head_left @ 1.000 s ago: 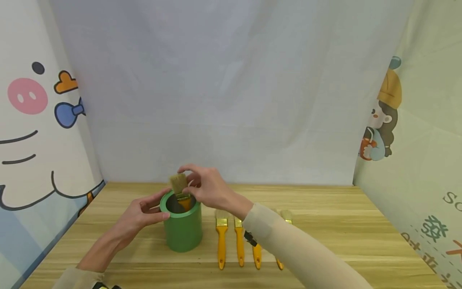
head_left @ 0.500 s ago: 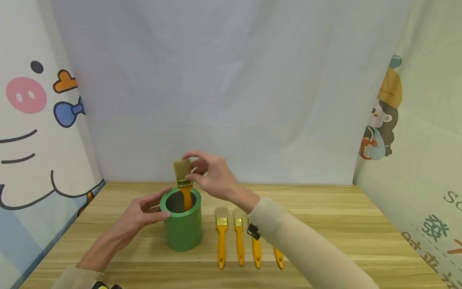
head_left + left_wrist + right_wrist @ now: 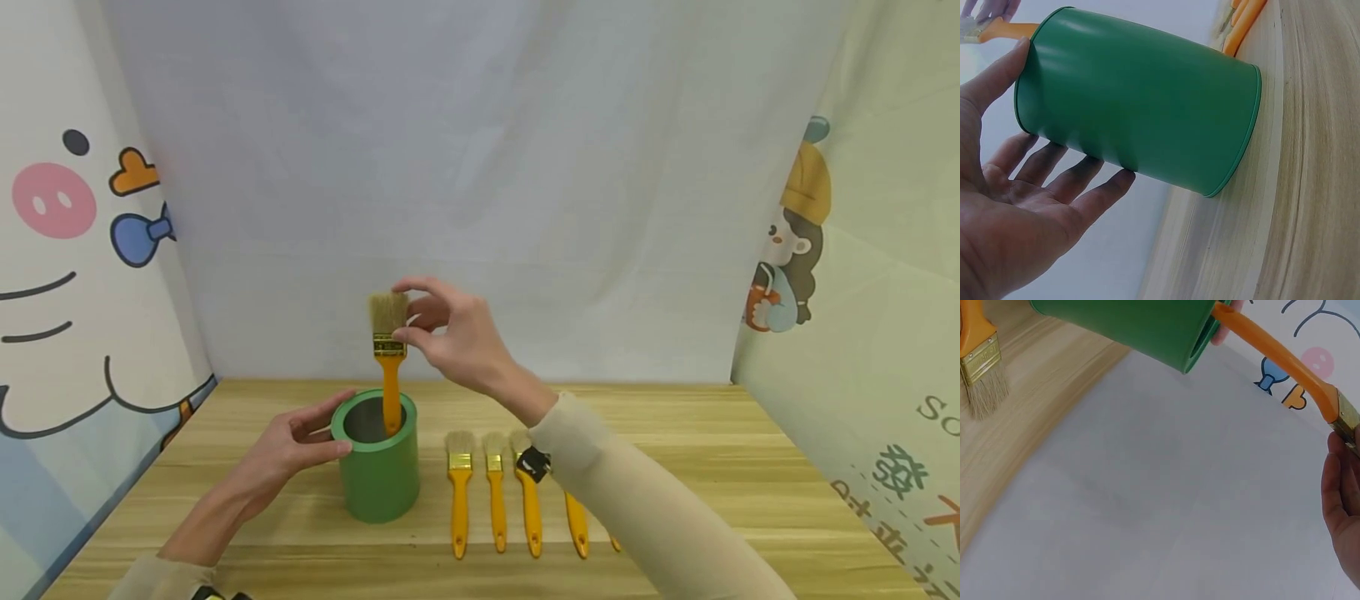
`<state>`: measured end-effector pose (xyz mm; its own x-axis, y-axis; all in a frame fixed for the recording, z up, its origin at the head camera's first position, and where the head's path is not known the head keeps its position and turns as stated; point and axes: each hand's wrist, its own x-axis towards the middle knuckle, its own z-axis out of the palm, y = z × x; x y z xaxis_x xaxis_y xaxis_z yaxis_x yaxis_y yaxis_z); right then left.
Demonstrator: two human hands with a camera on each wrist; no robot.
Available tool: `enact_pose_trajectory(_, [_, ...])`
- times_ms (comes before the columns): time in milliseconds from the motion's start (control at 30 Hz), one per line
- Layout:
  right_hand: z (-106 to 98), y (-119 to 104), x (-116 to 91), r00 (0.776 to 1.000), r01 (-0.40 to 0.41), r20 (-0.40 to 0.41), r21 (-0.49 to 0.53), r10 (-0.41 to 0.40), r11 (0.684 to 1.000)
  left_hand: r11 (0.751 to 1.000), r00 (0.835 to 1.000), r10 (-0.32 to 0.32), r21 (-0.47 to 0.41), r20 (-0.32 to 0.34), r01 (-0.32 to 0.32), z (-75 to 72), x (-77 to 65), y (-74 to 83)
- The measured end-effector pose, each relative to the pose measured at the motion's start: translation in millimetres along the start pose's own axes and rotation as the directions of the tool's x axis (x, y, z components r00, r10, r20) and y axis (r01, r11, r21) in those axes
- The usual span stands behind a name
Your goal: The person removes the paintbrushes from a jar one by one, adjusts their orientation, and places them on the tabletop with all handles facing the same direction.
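A green can [image 3: 380, 483] stands upright on the wooden table, its dark mouth facing up. My left hand [image 3: 288, 446] holds it at the upper left, thumb at the rim and fingers along the side, as the left wrist view shows. My right hand [image 3: 457, 333] pinches a paintbrush [image 3: 391, 379] by its metal band and bristles. Bristles point up, and the orange handle hangs down with its end at the can's mouth. In the right wrist view the brush handle [image 3: 1279, 356] reaches the rim; the right hand is partly cut off there.
Several paintbrushes [image 3: 460, 508] with orange handles lie in a row on the table [image 3: 675, 467], right of the can, bristles away from me. My right sleeve covers part of the row. A pale curtain [image 3: 480, 183] hangs behind the table.
My right hand has risen and shifted slightly right, drawing the paintbrush upward so that more of its handle shows above the can. The left hand and the can have stayed in place.
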<state>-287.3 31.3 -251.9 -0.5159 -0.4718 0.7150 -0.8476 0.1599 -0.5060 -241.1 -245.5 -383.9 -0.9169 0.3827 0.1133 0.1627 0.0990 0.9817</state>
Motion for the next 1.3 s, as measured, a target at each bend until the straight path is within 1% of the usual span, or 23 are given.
enact_pose_trajectory(233, [-16, -6, 4, 0.997, 0.028, -0.068, 0.003, -0.028, 1.0, 1.0, 1.0, -0.004, -0.005, -0.012, 0.004, 1.2, -0.1, 0.3])
enact_pose_trajectory(400, [-31, -8, 0, 0.994, 0.005, -0.108, 0.009, -0.004, 1.0, 1.0, 1.0, 0.0, -0.002, -0.019, 0.0, 1.6, -0.5, 1.0])
enact_pose_trajectory(567, [-47, -7, -10, 0.991, -0.025, -0.129, 0.01, 0.026, 1.0, 1.0, 1.0, 0.002, 0.002, -0.019, -0.002, 1.2, -1.0, 0.7])
enact_pose_trajectory(767, [-67, 0, -30, 0.989, -0.06, -0.137, -0.019, 0.057, 0.998, 1.0, 1.0, 0.01, 0.013, -0.018, -0.01, 0.4, -0.7, -0.2])
enact_pose_trajectory(1067, [-89, 21, -70, 0.983, -0.16, -0.105, -0.066, 0.153, 0.985, 1.0, 1.0, 0.013, 0.013, -0.028, -0.013, 0.9, -1.0, -0.1])
enact_pose_trajectory(1167, [-96, 30, -85, 0.977, -0.197, -0.098, -0.08, 0.189, 0.977, 1.0, 0.999, 0.015, 0.011, -0.03, -0.015, 1.1, -0.9, 0.0])
enact_pose_trajectory(1300, [-106, 37, -105, 0.964, -0.256, -0.089, -0.08, 0.249, 0.963, 1.0, 0.999, 0.017, 0.011, -0.03, -0.017, 1.4, -0.9, -0.1])
